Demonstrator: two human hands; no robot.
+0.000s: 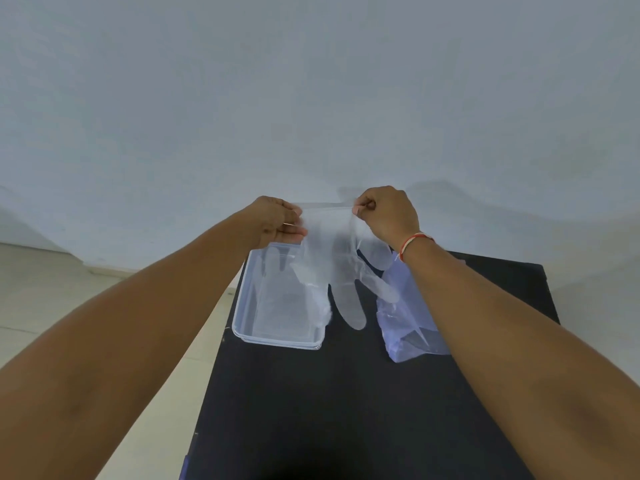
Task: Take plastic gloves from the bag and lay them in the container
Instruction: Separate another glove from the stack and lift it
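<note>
A clear plastic glove [341, 271] hangs in the air, cuff up and fingers down, stretched between both hands. My left hand [275, 221] pinches the cuff's left corner and my right hand [388, 213] pinches its right corner. Below and to the left sits a clear rectangular container [242, 327] on the black table, with crumpled clear plastic along its right side. The glove's fingers dangle over the container's right rim and the table beside it. A bluish plastic bag [412, 327] lies to the right, partly hidden by my right forearm.
The black table [329, 410] is narrow; its left edge runs close beside the container, with pale floor [41, 299] beyond. A white wall [311, 98] rises behind the table. My right wrist wears a red and white band [414, 242].
</note>
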